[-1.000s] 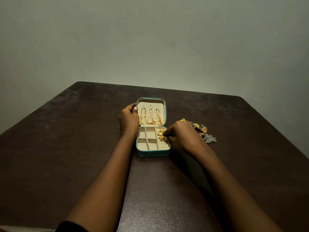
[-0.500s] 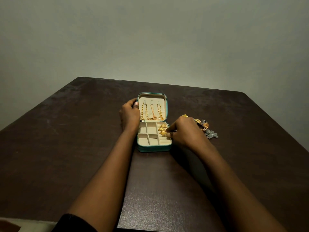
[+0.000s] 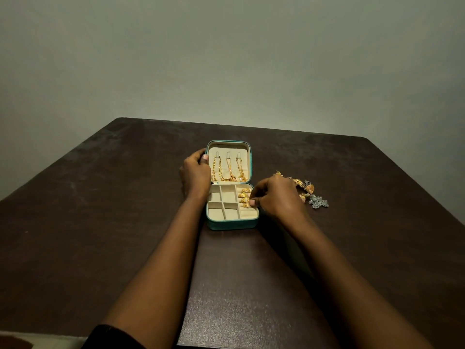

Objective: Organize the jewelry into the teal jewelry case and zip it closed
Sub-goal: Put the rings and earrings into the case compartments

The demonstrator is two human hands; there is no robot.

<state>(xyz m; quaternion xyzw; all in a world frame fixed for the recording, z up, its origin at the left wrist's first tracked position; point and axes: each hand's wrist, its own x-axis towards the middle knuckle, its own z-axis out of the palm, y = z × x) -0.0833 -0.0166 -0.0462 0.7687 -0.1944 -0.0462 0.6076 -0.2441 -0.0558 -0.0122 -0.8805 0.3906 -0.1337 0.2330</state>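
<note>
Pinching a gold ring in the teal jewelry case, the right hand is nearest the loose earrings, just rightward; the left hand grips the lid.

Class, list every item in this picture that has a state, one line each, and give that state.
Case, open, unzipped, lid raised.
Chains, three, hung in the lid.
Rings, seated in the right slot.
Other compartments, empty.
Loose jewelry, on the table, right of the case.
Left hand, grips the lid's left edge.
Right hand, pinches the nearest ring.
</note>
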